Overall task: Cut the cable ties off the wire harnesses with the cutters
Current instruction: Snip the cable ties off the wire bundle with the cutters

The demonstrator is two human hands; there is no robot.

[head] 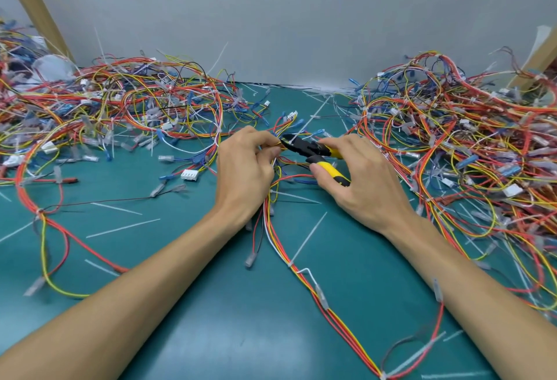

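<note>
My left hand (245,168) pinches a wire harness (304,277) of red, yellow and white wires at the middle of the green mat. My right hand (361,180) grips cutters (313,152) with yellow handles and black jaws. The jaw tips sit at the harness right beside my left fingertips. The harness trails from my hands toward the near right edge, with a white cable tie (290,264) still around it. Whether a tie sits between the jaws is hidden by my fingers.
A big tangle of harnesses (105,108) covers the left of the green mat (211,304), another pile (470,138) fills the right. Cut white tie strips (122,228) lie scattered on the mat. A grey wall (286,17) stands behind.
</note>
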